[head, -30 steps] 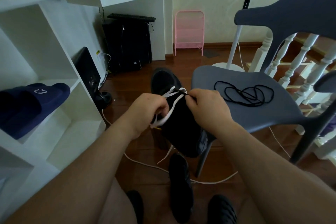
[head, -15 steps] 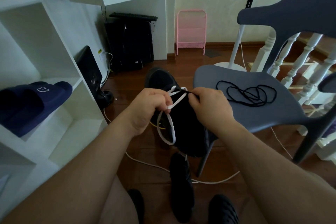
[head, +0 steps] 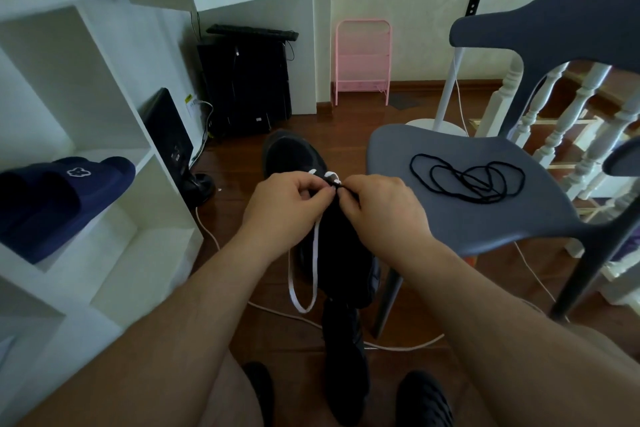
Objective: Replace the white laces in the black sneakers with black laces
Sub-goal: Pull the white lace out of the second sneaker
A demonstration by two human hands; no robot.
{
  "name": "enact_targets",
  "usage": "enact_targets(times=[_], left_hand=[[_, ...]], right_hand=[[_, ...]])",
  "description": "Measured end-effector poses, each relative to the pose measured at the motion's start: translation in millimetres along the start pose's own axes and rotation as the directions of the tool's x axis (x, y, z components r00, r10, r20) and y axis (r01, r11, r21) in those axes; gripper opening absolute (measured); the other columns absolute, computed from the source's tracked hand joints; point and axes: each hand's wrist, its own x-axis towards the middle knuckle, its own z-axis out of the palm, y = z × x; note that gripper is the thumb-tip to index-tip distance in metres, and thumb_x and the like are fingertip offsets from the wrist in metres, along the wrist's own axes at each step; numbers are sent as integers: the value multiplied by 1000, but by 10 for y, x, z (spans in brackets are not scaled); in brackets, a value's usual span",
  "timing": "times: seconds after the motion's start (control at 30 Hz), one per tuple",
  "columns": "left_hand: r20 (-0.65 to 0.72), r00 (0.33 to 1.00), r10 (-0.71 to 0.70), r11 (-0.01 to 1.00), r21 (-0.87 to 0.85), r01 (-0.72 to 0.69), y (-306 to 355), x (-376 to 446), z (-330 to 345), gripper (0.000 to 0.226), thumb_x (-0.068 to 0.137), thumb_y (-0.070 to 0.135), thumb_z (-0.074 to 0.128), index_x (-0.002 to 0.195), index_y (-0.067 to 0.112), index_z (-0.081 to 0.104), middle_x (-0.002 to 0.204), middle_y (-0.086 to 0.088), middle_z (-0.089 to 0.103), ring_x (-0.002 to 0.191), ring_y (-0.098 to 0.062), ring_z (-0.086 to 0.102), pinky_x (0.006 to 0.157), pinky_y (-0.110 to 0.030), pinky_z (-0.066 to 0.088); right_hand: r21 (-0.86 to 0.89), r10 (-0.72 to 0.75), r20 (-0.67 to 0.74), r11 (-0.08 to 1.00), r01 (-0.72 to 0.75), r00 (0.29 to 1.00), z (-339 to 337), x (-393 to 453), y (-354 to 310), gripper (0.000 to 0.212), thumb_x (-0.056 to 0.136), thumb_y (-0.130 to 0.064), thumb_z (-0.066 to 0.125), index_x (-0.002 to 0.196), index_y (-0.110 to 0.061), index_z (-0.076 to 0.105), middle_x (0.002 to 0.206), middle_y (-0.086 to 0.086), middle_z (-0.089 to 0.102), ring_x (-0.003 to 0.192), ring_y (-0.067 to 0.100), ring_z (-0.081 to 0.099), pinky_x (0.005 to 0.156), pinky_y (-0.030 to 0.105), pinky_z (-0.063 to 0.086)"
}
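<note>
Dark wooden floor runs under everything, with white shelving on the left and a grey chair on the right. Held up over that floor, just beside the chair's front edge, is a black sneaker, toe pointing away. Its white lace is partly out: a long loop hangs down beside the shoe, while a couple of crossings remain threaded near the toe. The left hand has its grip pinched on the white lace at those crossings; the right hand meets it there with curled fingers, pinching at the eyelet area, though exactly what it holds is hidden. My judgement: unlacing of this first shoe is well along but not finished.

Black laces lie in a loose tangle on the chair seat, untouched, so no relacing has begun. A second dark shoe rests on the floor below; whether it has a lace is too dark to tell.

On the shelf sits a navy slipper bearing a small white outline emblem, no legible words. No other writing can be read.
</note>
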Motion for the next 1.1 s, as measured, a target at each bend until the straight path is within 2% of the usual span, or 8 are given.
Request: enact_targets(times=[0.1,0.2,0.3,0.53,0.73,0.83,0.97,1.1], left_hand=[[122,990,-72,978,-186,94,75,17,-91,20,90,27,67,72,19,74,61,-6,57,58,-24,51,60,-34,43],[446,894,-38,797,-526,297,96,-10,-239,11,70,18,55,60,17,58,61,-5,39,54,-17,33,51,-26,29],[566,821,-76,771,-488,408,106,-64,-279,7,66,18,51,59,20,50,58,1,34,53,-15,26,48,-25,22],[530,796,-292,897,-137,420,-68,12,-371,14,65,31,55,63,20,48,59,4,37,52,-13,31,51,-27,28],[342,855,-389,906,312,287,-490,61,-465,38,93,47,65,63,25,59,62,7,50,58,-17,48,63,-34,39],[232,929,-289,906,381,186,-495,52,-371,14,93,47,74,88,40,62,85,11,66,73,-11,64,62,-30,49],[-11,1000,13,986,164,-11,-248,50,-180,7,96,49,65,90,46,64,77,13,60,72,-4,58,59,-26,45],[8,997,79,946,316,-78,-89,50,-2,13,93,50,72,103,43,67,90,16,56,83,-3,56,66,-26,44]], right_hand=[[13,27,-21,1000,-27,999,-35,16,49,35,106,-34,49,77,-18,58,69,-2,56,66,24,55,55,38,43],[75,85,-24,994,-83,996,-105,41,122,31,105,-33,50,85,-15,67,73,3,63,69,26,60,63,42,53],[87,89,-21,992,-87,996,-112,30,121,32,105,-33,51,83,-14,66,72,3,63,69,26,59,63,42,53],[78,106,9,991,-106,994,-68,28,99,36,105,-33,51,76,-15,61,68,2,59,64,24,58,58,40,52],[63,140,35,988,-142,990,-76,41,199,35,105,-32,50,76,-15,61,67,3,59,63,25,58,54,36,43],[88,135,52,986,-139,990,-63,49,180,28,107,-31,48,93,-15,67,82,4,67,78,29,63,67,41,52],[68,111,72,991,-116,991,-14,65,121,23,109,-25,45,114,-16,66,98,6,68,92,32,61,72,41,47],[52,108,89,992,-113,990,50,55,40,25,111,-31,42,112,-19,64,99,3,64,91,30,60,69,40,44]])
